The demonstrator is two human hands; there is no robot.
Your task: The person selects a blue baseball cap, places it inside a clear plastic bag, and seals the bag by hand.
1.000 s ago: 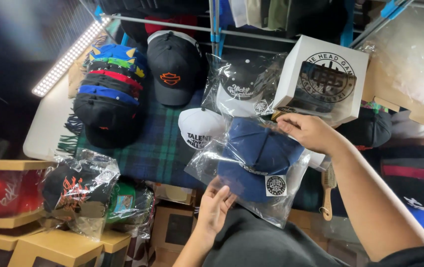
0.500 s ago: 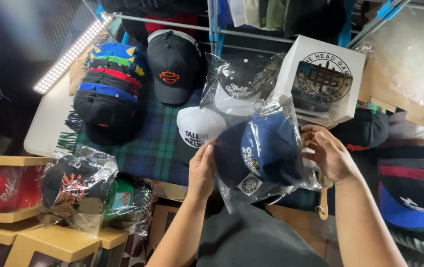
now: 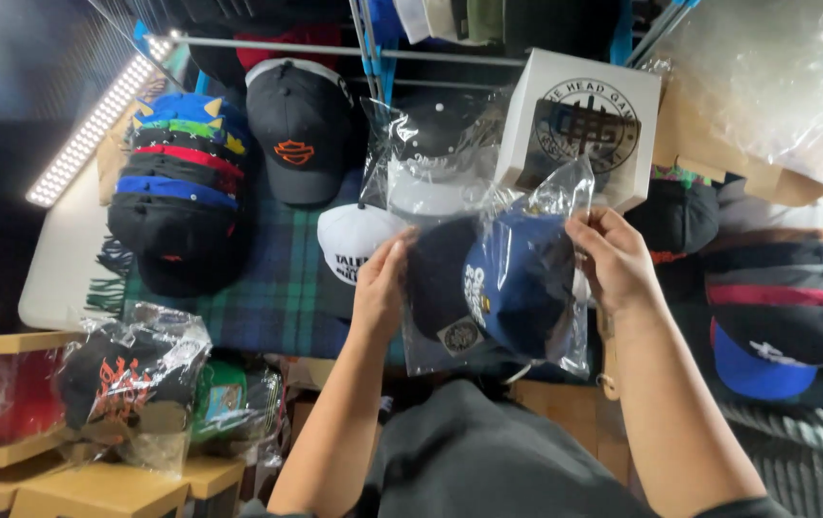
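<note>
- Blue cap (image 3: 517,283) in a clear plastic bag (image 3: 565,197) is being held upright over the near edge of the bench (image 3: 56,269).
- Left hand (image 3: 380,288) is gripping the bag's left side.
- Right hand (image 3: 615,257) is pinching its right edge.
- Stacked caps (image 3: 176,192) are sitting far left; a white box (image 3: 579,125) is standing just beyond.

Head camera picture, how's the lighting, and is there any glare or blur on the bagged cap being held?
Head view: the light strip at upper left is blown out white, the far left falls into dark shadow. Head view: the clear bag around the blue cap shows bright glare streaks between left hand and right hand. Head view: hands look sharp, no marked blur.
</note>
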